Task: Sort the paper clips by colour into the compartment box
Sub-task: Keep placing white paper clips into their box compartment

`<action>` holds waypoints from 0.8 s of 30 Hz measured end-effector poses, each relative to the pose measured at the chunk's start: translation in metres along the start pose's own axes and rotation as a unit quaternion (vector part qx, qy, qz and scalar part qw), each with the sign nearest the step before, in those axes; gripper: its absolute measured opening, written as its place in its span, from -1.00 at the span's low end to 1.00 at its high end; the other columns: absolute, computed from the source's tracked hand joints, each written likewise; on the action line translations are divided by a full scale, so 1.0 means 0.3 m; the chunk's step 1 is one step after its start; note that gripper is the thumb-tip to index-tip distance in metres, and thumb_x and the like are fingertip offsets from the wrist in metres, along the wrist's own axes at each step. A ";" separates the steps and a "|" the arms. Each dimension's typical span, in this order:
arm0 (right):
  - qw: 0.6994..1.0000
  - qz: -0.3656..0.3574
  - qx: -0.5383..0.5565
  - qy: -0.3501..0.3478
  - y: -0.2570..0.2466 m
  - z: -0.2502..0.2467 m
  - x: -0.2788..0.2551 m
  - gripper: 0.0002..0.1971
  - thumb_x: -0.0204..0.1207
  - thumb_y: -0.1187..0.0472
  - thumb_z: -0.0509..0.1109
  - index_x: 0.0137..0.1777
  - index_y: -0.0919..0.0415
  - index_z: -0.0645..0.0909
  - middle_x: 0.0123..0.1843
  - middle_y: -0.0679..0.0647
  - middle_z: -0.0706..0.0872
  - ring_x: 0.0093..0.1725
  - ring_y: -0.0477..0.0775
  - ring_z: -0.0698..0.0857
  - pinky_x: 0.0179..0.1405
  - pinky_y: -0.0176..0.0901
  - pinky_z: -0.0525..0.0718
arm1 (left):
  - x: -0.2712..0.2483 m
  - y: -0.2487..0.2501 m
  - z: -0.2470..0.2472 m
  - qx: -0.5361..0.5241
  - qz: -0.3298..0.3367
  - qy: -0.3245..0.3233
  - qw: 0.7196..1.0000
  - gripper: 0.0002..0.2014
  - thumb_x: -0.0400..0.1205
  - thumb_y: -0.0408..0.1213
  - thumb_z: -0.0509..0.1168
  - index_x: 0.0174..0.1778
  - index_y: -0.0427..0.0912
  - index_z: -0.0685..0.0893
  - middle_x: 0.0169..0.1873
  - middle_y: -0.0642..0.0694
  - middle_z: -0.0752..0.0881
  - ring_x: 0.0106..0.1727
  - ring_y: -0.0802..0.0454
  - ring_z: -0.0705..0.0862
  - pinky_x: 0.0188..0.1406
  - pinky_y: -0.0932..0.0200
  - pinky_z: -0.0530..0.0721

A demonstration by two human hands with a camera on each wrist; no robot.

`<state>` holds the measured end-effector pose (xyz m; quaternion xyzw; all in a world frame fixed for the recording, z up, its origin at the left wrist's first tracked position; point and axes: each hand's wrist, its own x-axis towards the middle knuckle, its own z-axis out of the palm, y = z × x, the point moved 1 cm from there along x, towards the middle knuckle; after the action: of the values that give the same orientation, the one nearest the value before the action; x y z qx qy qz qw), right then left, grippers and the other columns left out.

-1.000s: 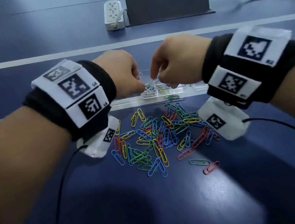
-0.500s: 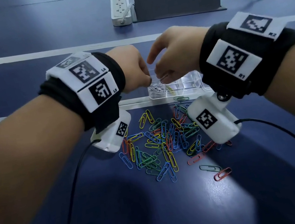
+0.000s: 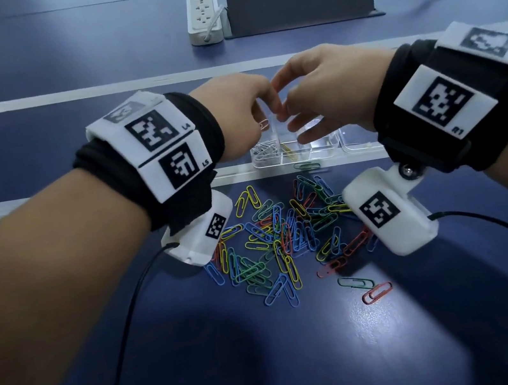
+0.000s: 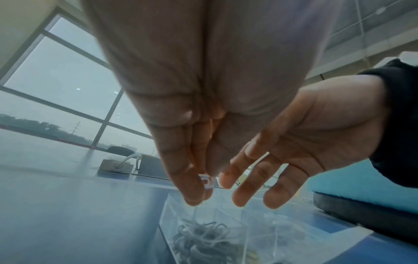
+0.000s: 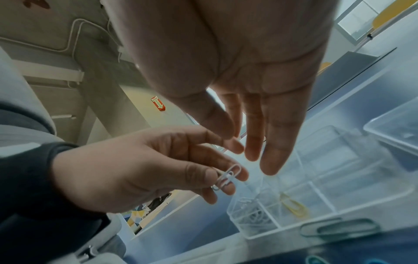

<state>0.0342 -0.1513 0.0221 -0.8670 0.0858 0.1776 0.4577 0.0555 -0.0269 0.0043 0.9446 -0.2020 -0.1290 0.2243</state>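
Observation:
My left hand hovers above the clear compartment box and pinches a couple of white paper clips between thumb and fingers; the white paper clips also show at its fingertips in the left wrist view. My right hand hangs beside it with its fingers straight and nothing in them. The box's left compartment holds a heap of white clips; the one to its right holds a yellow clip. A pile of coloured clips lies on the blue table in front of the box.
A green clip lies against the box's front wall. A second clear box stands to the right. At the back are a white power strip and a dark grey block. Black wrist cables trail toward me.
Both hands have risen from the box. The right hand's fingers have opened and straightened, and the white clips now sit in the left hand alone.

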 end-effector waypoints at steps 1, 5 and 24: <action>1.000 -0.001 -0.008 0.000 0.007 -0.001 -0.005 -0.78 0.55 0.41 0.19 0.11 0.16 0.54 -0.08 0.17 0.65 -0.10 0.12 0.65 0.07 0.17 0.75 | -0.001 0.005 0.001 0.021 0.007 0.003 1.000 -0.62 0.53 -0.50 0.19 0.13 0.04 0.62 0.00 0.01 0.74 -0.05 0.02 0.66 0.20 0.05 0.64; 1.000 -0.015 -0.016 0.010 0.035 -0.013 -0.015 -0.70 0.54 0.40 0.21 0.22 0.15 0.54 0.08 0.23 0.69 -0.08 0.10 0.65 0.10 0.19 0.74 | -0.006 0.017 0.007 0.059 0.021 0.008 0.998 -0.63 0.54 -0.46 0.18 0.16 0.02 0.65 -0.03 0.05 0.77 0.07 0.03 0.70 0.24 0.04 0.62; 0.876 -0.119 -0.468 -0.004 0.139 0.057 -0.079 -0.74 0.53 0.18 0.26 0.13 0.16 0.71 0.00 0.22 0.77 0.01 0.30 0.71 -0.19 -0.18 0.54 | -0.090 -0.034 0.049 0.154 0.050 -0.051 0.986 -0.89 0.50 -0.14 0.36 -0.14 0.00 0.77 -0.50 0.18 0.56 -0.44 0.33 0.48 -0.15 0.31 0.44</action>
<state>-0.0046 -0.1613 -0.0094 -0.9829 -0.1131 0.1444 0.0167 0.0301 -0.0122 -0.0091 0.9487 -0.2777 -0.1326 0.0721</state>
